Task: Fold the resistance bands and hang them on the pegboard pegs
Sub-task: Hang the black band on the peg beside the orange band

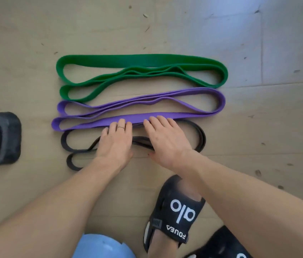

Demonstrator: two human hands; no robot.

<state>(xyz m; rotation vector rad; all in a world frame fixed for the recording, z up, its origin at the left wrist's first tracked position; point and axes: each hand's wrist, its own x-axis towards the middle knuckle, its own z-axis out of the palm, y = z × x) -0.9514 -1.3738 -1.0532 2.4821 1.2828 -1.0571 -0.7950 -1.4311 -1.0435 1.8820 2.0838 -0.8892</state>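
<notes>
Three resistance bands lie folded in long flat loops on the floor (258, 127), stacked in rows away from the person: the green band (141, 59) farthest, the purple band (202, 93) in the middle, and the black band (202, 139) nearest. Both hands work at the seam where purple meets black. The left hand (116, 140) lies flat with fingers straight, its fingertips on the near strand of the purple band and its palm over the black one; its grip is open and holds nothing. The right hand (165, 138) lies just beside it, fingers likewise extended onto the purple strand, palm pressing the black strands down, its grip open too. The step in hand looks like flattening and evening the folds before gathering a band up. To do it well, I would press along the length from the middle outward so the layers sit flush, then take all strands of one band together, since the black loops at the left end splay apart and could slip loose. The pegboard is not in view, so the hanging is not yet done. Open floor lies beyond the green band and to the right; to the left a dark padded base (3, 138) stands near the band ends, and the sandalled foot (176, 211) and a blue object (102, 246) crowd the near side.
</notes>
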